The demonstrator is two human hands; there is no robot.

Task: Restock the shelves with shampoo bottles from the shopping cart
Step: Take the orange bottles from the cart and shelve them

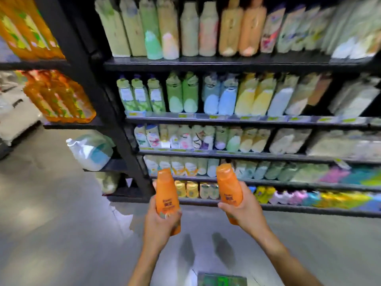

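Observation:
My left hand grips an orange shampoo bottle upright, cap end up, in front of the lower shelves. My right hand holds a second orange shampoo bottle, tilted slightly left. Both bottles hang in the air just short of the black shelving unit. Its shelves are packed with rows of blurred bottles in pale green, blue, yellow and orange. The shopping cart is out of sight, apart from a greenish object at the bottom edge that I cannot identify.
A black upright post separates this unit from an end shelf on the left holding orange bottles and a large white jug. Grey floor spreads below and to the left. My feet show between my arms.

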